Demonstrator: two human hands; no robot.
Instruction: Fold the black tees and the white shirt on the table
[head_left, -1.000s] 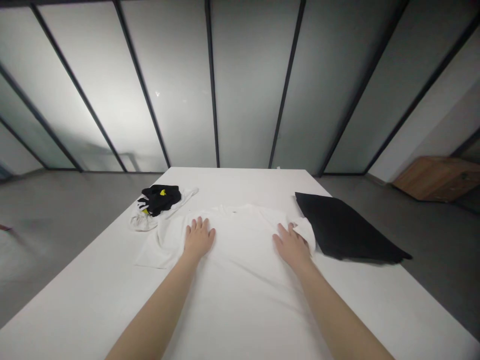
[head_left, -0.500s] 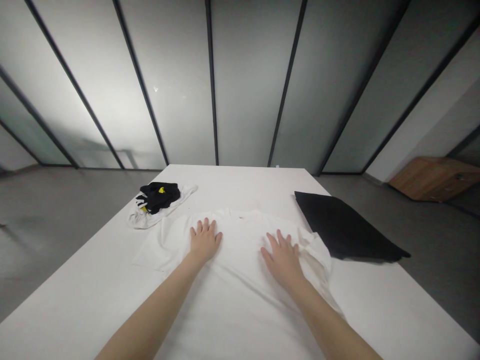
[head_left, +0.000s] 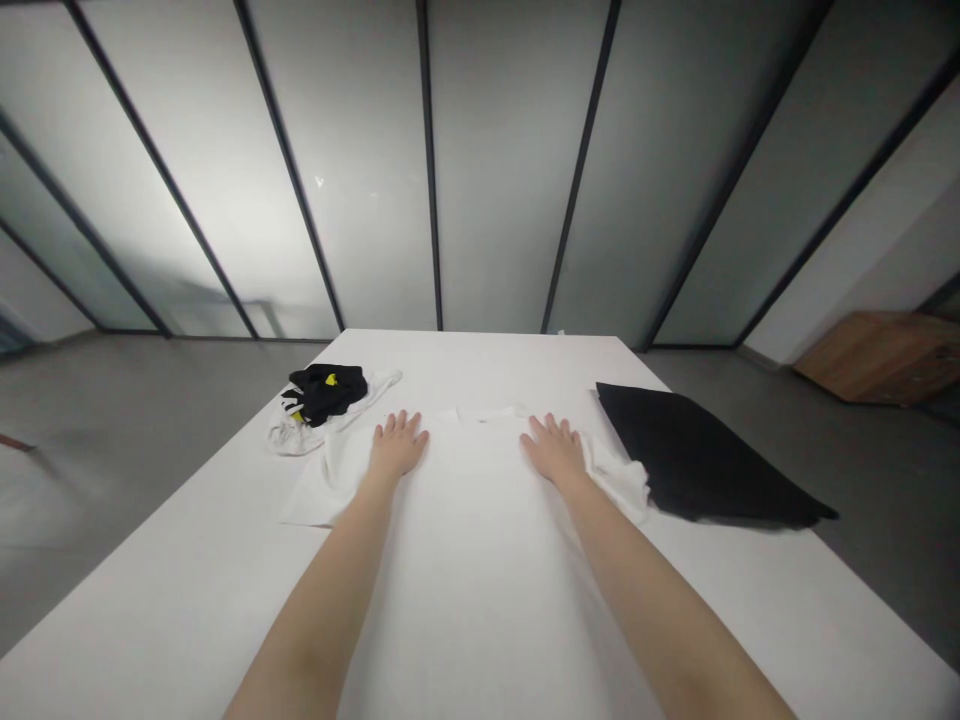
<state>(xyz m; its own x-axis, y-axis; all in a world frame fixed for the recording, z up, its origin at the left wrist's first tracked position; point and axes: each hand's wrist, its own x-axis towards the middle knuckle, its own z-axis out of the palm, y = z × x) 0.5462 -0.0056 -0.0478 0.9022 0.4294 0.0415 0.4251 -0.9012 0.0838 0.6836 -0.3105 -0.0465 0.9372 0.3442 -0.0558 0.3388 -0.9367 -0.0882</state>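
A white T-shirt lies spread on the white table, its neckline toward the far end. My left hand rests flat on the shirt's left shoulder area, fingers apart. On the right shoulder area, my right hand presses down with its fingers spread. The left sleeve lies mostly flat beyond my left wrist, while the right sleeve is bunched in folds beside my right forearm. Neither hand grips the cloth.
A bundle of black clothing with yellow and white bits sits on a white cloth at the far left. On the right, a flat black sheet overhangs the table edge. Frosted glass panels stand behind.
Both hands have slid forward over the shirt toward its neckline. The cloth between them is smoother, and the diagonal creases in its body have flattened.
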